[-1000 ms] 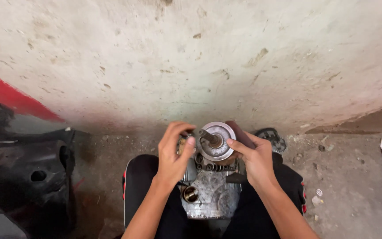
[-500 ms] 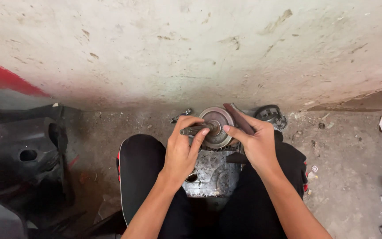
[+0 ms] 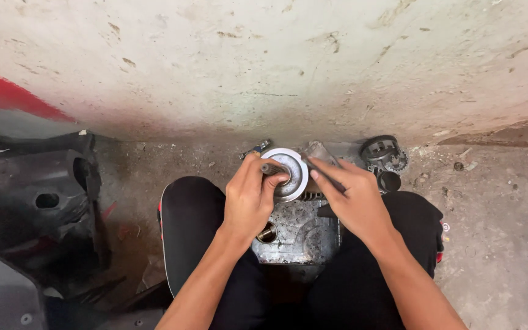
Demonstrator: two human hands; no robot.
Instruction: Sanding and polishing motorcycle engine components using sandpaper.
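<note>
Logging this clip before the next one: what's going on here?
A person sits on a concrete floor by a wall with a metal engine case between the knees. The left hand has its fingertips on the shaft at the middle of a round silver disc atop the case, while the right hand steadies the disc's far edge. A gear part lies on the floor to the right, dark plastic panels to the left.

A rough repair workshop: stained concrete wall (image 3: 264, 67), gritty floor (image 3: 490, 208), loose gear parts (image 3: 384, 154), black vehicle panels (image 3: 25, 195).
</note>
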